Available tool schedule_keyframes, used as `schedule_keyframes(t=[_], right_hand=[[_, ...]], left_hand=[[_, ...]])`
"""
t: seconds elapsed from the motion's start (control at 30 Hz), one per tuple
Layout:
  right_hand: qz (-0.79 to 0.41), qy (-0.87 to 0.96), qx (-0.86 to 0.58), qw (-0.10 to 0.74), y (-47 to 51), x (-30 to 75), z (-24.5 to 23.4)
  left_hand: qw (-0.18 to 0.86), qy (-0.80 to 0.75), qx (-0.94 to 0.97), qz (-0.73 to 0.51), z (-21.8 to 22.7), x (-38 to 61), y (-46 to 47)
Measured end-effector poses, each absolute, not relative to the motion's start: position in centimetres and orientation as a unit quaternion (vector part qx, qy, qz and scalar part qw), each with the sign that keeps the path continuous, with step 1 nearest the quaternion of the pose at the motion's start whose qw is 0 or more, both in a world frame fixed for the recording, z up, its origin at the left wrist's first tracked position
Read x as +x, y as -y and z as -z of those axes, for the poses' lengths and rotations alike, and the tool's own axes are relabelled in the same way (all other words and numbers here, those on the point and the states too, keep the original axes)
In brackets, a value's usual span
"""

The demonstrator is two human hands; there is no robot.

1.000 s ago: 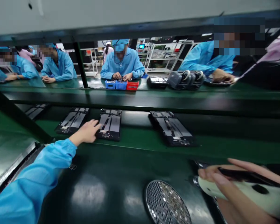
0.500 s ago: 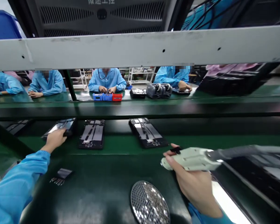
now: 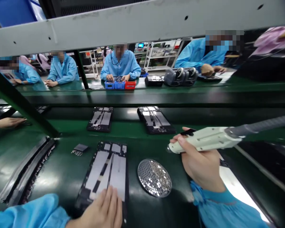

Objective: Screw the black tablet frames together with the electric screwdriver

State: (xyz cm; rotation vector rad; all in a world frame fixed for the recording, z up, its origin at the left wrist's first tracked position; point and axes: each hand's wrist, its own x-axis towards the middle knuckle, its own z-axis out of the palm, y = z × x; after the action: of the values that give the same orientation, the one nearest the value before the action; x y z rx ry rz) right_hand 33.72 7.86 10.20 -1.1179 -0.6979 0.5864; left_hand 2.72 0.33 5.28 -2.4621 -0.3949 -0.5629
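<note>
A dark device frame with pale inner plates (image 3: 106, 171) lies flat on the green bench right in front of me. My left hand (image 3: 102, 210) rests on its near end, fingers together and pressed flat on it. My right hand (image 3: 200, 163) is wrapped around a cream electric screwdriver (image 3: 204, 141), whose tip points left above the bench; a grey hose runs off it to the right. A round perforated metal dish (image 3: 154, 177) with small screws sits between my hands.
Two more device frames (image 3: 101, 118) (image 3: 155, 119) lie on the belt beyond. A small black comb-like part (image 3: 79, 148) lies left of my frame. Another person's hand (image 3: 8, 122) rests at far left. Workers in blue coats sit across; coloured bins (image 3: 120, 84) stand there.
My left hand took a frame from the belt and brought it onto the bench in front of me. The right hand with the screwdriver stayed raised near the dish.
</note>
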Motion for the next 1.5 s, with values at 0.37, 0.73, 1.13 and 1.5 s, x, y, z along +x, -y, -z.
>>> schedule_keyframes(t=[0.37,0.73,1.13,1.5], right_hand=[[-0.279,0.317,-0.502,0.755,-7.9,33.6,-10.2],[-0.267,0.335,-0.508,0.747,-7.9,34.2,-9.9],[-0.266,0.333,-0.492,0.759,-8.1,34.4,-9.6],[-0.260,0.355,-0.532,0.724,-8.0,34.3,-9.4]], left_hand=[[0.137,0.506,-0.847,0.093,-4.9,-6.4,-16.3],[-0.054,0.554,-0.810,0.186,-6.2,-7.6,-16.8],[-0.243,0.387,-0.859,0.232,-3.9,8.3,-17.9],[-0.134,0.198,-0.963,0.122,-4.1,7.5,-17.6]])
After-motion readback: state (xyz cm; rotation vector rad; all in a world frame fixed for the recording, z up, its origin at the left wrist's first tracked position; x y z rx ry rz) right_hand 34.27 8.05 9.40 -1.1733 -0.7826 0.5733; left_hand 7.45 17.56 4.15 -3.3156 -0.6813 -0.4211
